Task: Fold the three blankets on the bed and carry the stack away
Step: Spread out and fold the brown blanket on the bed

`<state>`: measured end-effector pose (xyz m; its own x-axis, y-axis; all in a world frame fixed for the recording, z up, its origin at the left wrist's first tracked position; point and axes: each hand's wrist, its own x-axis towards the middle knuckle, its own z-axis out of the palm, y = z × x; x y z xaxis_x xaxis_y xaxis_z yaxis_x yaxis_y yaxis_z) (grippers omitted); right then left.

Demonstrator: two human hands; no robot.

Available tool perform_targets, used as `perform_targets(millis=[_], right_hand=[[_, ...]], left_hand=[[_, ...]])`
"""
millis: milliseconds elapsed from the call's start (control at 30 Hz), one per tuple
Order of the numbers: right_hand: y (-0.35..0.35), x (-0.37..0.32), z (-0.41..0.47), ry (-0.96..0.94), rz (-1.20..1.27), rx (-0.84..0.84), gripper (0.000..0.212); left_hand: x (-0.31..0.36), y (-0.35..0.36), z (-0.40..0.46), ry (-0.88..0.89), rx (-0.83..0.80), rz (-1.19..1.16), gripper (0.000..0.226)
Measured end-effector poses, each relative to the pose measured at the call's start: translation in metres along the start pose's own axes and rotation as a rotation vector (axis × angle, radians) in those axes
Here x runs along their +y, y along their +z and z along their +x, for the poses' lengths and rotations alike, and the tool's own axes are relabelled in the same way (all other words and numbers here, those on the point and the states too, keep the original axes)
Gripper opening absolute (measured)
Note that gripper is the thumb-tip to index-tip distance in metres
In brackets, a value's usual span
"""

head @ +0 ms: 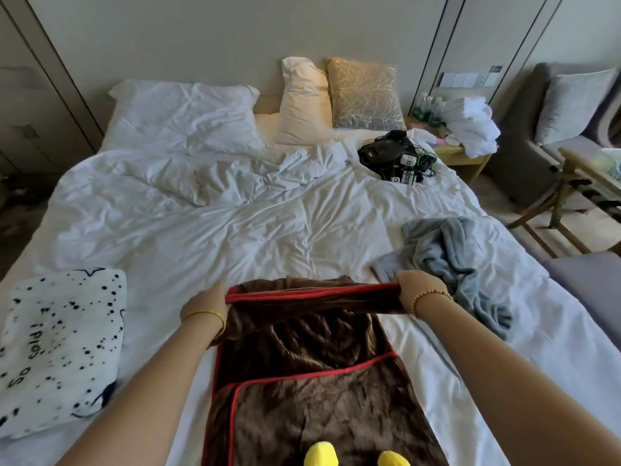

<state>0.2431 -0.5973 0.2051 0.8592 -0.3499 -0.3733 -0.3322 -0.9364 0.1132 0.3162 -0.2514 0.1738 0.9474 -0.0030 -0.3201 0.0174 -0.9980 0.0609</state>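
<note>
A brown blanket with red trim lies lengthwise on the near part of the bed, with yellow shapes at its bottom end. Its far edge is lifted and stretched between my hands. My left hand grips the left corner of that edge, and my right hand grips the right corner. A white blanket with black spots and lettering lies folded at the bed's left edge. A grey blanket sits crumpled to the right, just beyond my right hand.
The bed is covered by a rumpled white duvet, with pillows at the head. A black device with tangled cables lies at the far right. A nightstand, an armchair and a wooden frame stand right of the bed.
</note>
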Motion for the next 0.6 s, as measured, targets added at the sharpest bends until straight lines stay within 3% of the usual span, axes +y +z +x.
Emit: perform_targets(millis=[133, 167, 233, 300, 400, 500, 600], right_hand=[[0.012, 0.002, -0.032, 0.082, -0.048, -0.209, 0.049], [0.011, -0.003, -0.038, 0.089, 0.064, -0.234, 0.052], [-0.007, -0.012, -0.047, 0.141, 0.569, -0.211, 0.044], [-0.040, -0.013, -0.052, 0.159, 1.020, 0.000, 0.038], [-0.085, 0.003, -0.070, 0.183, 1.394, 0.449, 0.046], [-0.095, 0.019, -0.099, 0.148, 1.197, 0.737, 0.052], [-0.073, 0.028, -0.128, 0.145, 1.135, 0.764, 0.049]], left_hand=[[-0.002, -0.008, -0.025, -0.127, -0.146, -0.156, 0.033], [0.005, -0.012, -0.031, -0.149, -0.183, -0.261, 0.034], [0.027, -0.027, -0.040, -0.179, -0.196, -0.559, 0.035], [0.045, -0.052, -0.048, -0.188, 0.025, -0.816, 0.036], [0.050, -0.092, -0.073, -0.157, 0.465, -1.071, 0.041], [0.036, -0.102, -0.119, -0.022, 0.676, -1.060, 0.059], [0.028, -0.077, -0.161, -0.054, 0.633, -0.964, 0.059]])
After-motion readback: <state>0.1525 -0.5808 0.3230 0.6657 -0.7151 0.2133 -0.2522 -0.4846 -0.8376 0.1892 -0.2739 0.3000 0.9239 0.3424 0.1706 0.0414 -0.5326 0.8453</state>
